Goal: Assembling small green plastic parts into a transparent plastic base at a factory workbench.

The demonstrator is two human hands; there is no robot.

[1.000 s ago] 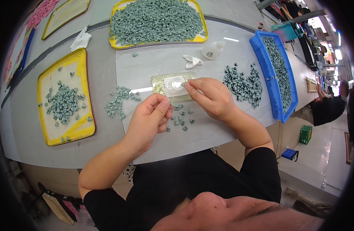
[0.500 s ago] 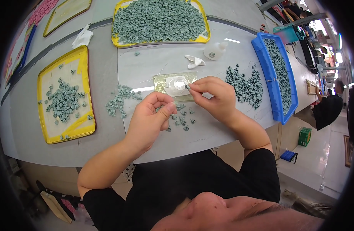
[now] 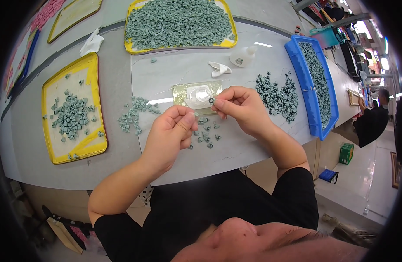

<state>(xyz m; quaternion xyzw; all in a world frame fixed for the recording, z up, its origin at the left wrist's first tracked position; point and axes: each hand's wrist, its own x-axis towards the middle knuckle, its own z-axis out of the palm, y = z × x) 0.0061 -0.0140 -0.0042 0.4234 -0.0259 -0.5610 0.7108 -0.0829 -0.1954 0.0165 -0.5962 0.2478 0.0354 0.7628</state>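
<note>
My left hand is closed in a pinch on a small pale green piece at its fingertips. Between the thumb and fingers of my right hand is a small dark green piece. Just beyond both hands, a round clear dish rests on a flat greenish-gold block. Several loose green pieces lie on the table between my wrists. Left of my left hand is a loose pile of matte green pieces; right of my right hand, a pile of darker, shiny ones.
A yellow-edged tray with green pieces lies at the left, and a heaped one at the back. A blue bin stands at the right. Beyond the block are a white bottle and a white cloth. Another person is far right.
My right hand has turned and its fingers have curled, bringing the dark piece slightly lower, off the dish's edge. My left hand has barely moved and keeps its pinch.
</note>
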